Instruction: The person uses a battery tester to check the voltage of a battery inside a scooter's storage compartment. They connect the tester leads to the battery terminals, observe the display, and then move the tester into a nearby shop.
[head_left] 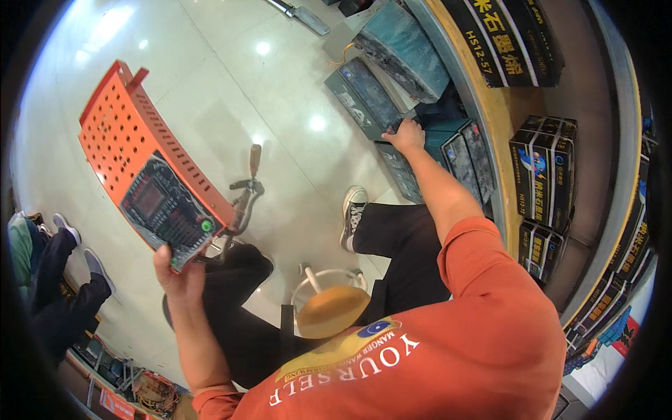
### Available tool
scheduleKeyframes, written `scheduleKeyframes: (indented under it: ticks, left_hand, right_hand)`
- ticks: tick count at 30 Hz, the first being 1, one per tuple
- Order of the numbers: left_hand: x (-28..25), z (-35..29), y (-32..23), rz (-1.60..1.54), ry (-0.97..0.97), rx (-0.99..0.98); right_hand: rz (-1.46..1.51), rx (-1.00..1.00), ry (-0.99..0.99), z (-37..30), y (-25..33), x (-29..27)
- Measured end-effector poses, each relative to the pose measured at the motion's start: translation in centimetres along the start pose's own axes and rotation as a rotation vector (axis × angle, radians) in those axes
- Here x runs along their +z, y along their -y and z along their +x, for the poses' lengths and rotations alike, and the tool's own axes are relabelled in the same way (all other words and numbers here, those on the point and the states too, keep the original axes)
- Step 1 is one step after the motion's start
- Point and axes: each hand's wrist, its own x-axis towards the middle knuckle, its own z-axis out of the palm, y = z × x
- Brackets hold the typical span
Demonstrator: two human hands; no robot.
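At the left, my left hand [180, 280] grips the near corner of an orange metal box device [115, 136], thumb on its front and the other fingers hidden behind. The device has a perforated casing and a dark control panel [159, 206] with a small screen and a green knob. Beside it stands a metal piece with a wooden handle [255, 159]; how they connect is hidden. On the right, my right hand [407, 134] has its fingers bent over the end of a dusty dark-green battery [371, 94]. More green batteries [400, 171] sit around that hand.
A curved shelf [493, 112] with boxed batteries [544, 171] rises at the right. A round stool [332, 311] is between my legs. A long metal tool [308, 19] lies on the tile floor. Another person's legs [63, 280] and a pile of cables [155, 393] are at lower left.
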Motion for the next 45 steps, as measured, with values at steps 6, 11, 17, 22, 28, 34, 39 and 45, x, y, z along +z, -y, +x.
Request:
scheduleKeyframes:
  ticks: [6, 11, 17, 22, 28, 34, 39, 45]
  left_hand:
    - [0.4, -0.9, 0.2, 0.072, 0.061, 0.124]
    - [0.6, -2.4, 0.9, 0.079, 0.032, 0.203]
    - [-0.5, -2.4, 1.0, 0.124, -0.001, 0.147]
    - [1.6, -2.6, 1.7, 0.123, -0.143, 0.122]
    - [1.8, -2.0, 1.6, 0.127, -0.138, 0.100]
    - [-0.4, -2.2, 0.9, 0.189, -0.078, 0.062]
    - [-0.5, -1.6, 0.7, 0.158, -0.186, 0.092]
    - [-2.9, -1.4, 0.0, 0.155, -0.089, 0.058]
  right_hand:
    - [0.126, 0.007, -0.162, 2.5, -0.4, 3.9]
    - [0.143, -0.008, -0.081, -1.8, 1.9, 3.3]
    - [0.324, 0.124, 0.059, -7.3, 8.6, 5.4]
    - [0.615, 0.237, 0.133, -11.5, 12.0, 6.7]
    - [0.689, 0.217, 0.225, -13.7, 12.9, 9.8]
    - [0.030, -0.458, 0.037, -14.6, 10.6, 5.4]
    - [-0.257, -1.007, -0.589, -8.7, 9.2, 8.0]
    - [-0.390, -1.115, -0.180, -5.5, 11.3, 6.5]
